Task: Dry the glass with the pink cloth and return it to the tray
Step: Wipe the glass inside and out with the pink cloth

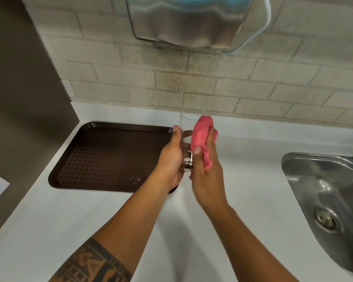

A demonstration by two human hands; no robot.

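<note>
A tall clear glass [189, 121] is held upright in the air above the white counter, just right of the tray. My left hand [170, 161] is wrapped around its lower half from the left. A bunched pink cloth [201, 135] is pressed against the glass's right side by my right hand [207, 176], whose thumb lies over the cloth. The dark brown tray [102, 155] lies flat on the counter to the left, with a few water drops near its front right corner.
A steel sink [326, 192] with a drain sits at the right edge. A tiled wall runs behind the counter [69, 231], with a metal dispenser [192, 21] mounted above. A brown panel stands on the left, with a white paper on it.
</note>
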